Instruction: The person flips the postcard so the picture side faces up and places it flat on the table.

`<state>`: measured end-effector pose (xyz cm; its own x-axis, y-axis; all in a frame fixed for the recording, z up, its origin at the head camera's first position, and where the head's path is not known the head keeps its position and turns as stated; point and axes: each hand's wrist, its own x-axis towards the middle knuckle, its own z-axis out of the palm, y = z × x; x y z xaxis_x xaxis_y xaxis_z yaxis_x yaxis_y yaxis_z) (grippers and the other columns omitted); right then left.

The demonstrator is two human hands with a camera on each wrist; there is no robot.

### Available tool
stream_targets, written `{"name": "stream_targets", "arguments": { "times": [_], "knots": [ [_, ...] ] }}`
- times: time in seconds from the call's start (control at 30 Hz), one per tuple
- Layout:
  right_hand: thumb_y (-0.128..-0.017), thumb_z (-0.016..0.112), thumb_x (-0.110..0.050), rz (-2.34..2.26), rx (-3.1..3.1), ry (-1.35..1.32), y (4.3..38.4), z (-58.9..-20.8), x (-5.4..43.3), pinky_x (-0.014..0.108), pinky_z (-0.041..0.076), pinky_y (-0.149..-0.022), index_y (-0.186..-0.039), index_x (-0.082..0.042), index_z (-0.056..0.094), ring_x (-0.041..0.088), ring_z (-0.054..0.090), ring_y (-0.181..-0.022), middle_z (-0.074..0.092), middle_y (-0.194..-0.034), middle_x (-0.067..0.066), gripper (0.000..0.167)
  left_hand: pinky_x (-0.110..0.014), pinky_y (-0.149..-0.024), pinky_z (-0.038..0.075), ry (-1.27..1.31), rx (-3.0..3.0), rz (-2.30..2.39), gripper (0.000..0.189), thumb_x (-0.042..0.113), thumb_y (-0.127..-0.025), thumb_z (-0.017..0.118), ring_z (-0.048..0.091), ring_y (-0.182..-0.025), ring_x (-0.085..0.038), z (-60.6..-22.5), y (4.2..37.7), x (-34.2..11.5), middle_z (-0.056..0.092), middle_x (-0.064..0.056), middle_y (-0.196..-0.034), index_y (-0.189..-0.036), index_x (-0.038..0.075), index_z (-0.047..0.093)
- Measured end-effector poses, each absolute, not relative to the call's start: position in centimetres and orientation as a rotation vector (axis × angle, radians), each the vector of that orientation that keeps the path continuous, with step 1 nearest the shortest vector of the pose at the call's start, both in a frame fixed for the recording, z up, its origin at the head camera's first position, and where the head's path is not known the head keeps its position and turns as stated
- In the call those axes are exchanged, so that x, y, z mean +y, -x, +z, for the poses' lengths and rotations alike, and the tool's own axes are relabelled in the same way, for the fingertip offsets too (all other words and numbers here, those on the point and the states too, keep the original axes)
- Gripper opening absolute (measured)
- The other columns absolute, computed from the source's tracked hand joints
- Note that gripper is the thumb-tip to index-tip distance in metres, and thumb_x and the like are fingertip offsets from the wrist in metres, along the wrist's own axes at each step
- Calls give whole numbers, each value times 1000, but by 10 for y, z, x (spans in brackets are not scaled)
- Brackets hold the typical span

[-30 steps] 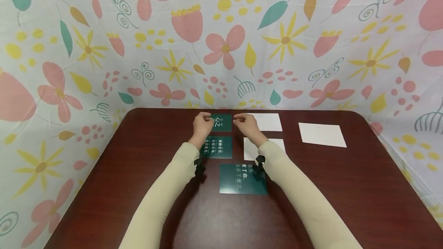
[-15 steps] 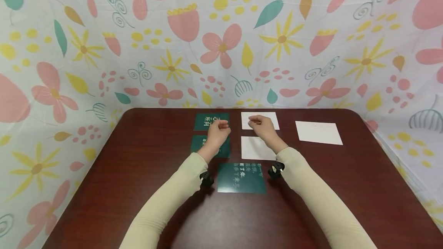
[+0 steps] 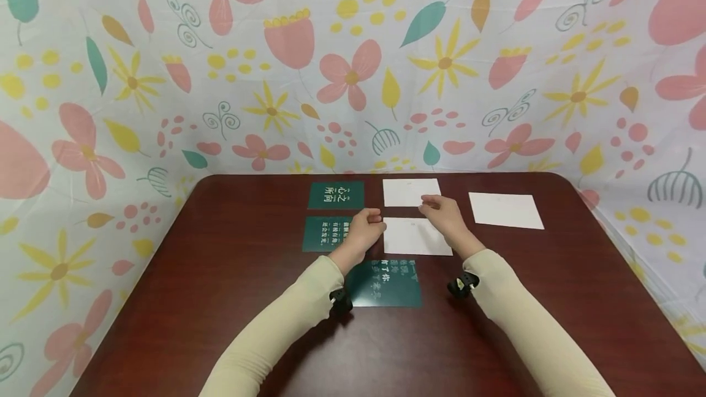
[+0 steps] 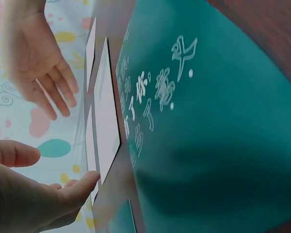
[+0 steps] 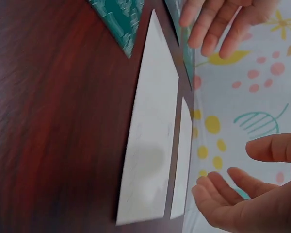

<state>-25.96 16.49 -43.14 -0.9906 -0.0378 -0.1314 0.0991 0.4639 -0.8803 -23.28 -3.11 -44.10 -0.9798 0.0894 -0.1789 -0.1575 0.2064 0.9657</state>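
My left hand (image 3: 364,234) hovers over the gap between a green card (image 3: 320,234) and a white card (image 3: 413,238), thumb and fingers apart and nothing between them. To its right, my right hand (image 3: 445,216) hangs above the two white cards, also holding nothing. In the left wrist view the left fingers (image 4: 77,191) are loosely bent. Nearest the person lies a green card with white characters (image 3: 386,287), partly behind the left wrist. Another green card (image 3: 335,195) lies at the back, left of a white card (image 3: 405,192).
A third white card (image 3: 506,210) lies apart at the right of the dark red wooden table (image 3: 248,274). A flower-printed cloth (image 3: 353,29) hangs directly behind the table's far edge. Each wrist carries a small black camera, such as the right camera (image 3: 463,285).
Both hands have drawn back from the far row of cards toward the person and shifted right, uncovering the back green card. The cards stay in place on the table.
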Motion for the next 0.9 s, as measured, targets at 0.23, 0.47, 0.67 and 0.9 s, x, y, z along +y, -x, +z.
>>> {"name": "stream_targets", "arguments": {
  "times": [0.23,0.47,0.67,0.9],
  "knots": [
    [-100,47,-15,-1501,2552,-67,248,-434,188,53,36,-105,-143,10,35,43,37,-132,39,-142,31,51,-40,-96,46,88,2300,1824,44,6,-92,56,51,-116,-31,-446,228,-26,53,-18,-124,-134,-4,48],
    [-99,46,-16,-1354,2548,-118,233,-437,206,56,33,-106,-142,14,31,47,34,-132,34,-142,35,55,-43,-97,45,94,2270,1829,44,5,-93,54,50,-118,-32,-450,224,-25,51,-19,-125,-135,-5,46],
    [-99,47,-16,-1361,2532,-149,227,-440,207,54,39,-101,-141,15,33,47,42,-125,35,-140,36,54,-41,-94,47,99,2275,1830,44,6,-93,54,52,-114,-31,-451,224,-22,52,-19,-124,-135,-5,47],
    [-99,46,-12,-1443,2481,-182,229,-445,207,47,45,-98,-139,17,33,44,45,-124,35,-140,36,51,-39,-87,50,121,2221,1869,41,6,-95,52,55,-107,-31,-452,226,-18,50,-20,-123,-134,-5,46]
  ]
}}
